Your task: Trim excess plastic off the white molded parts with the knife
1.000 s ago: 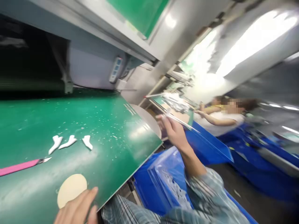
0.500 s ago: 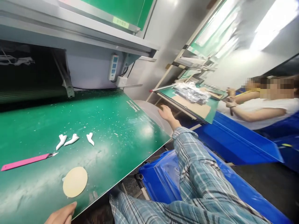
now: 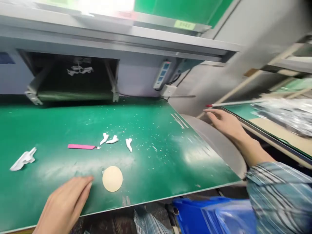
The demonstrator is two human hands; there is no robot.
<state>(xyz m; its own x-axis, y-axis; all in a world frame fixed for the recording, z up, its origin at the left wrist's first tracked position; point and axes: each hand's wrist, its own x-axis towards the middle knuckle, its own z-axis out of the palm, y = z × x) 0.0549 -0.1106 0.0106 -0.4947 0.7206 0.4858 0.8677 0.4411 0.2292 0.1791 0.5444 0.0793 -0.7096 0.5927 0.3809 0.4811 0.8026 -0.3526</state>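
My left hand lies flat and open on the green table near its front edge, holding nothing, just left of a round tan disc. My right hand reaches out to the right past the table's edge with fingers stretched, open, over a grey curved panel and close to a thin white rod with a red tip. On the table lie a pink-handled knife, three small white plastic pieces and another white piece at the left.
A dark machine opening sits behind the table under a grey shelf. A power strip hangs on the back wall. A neighbouring green bench with crinkled plastic film stands at the right. A blue bin is below the table edge.
The view has swung left toward the table. My left hand has moved up onto the table beside the disc. My right hand, empty, stays stretched toward the rod at the right.
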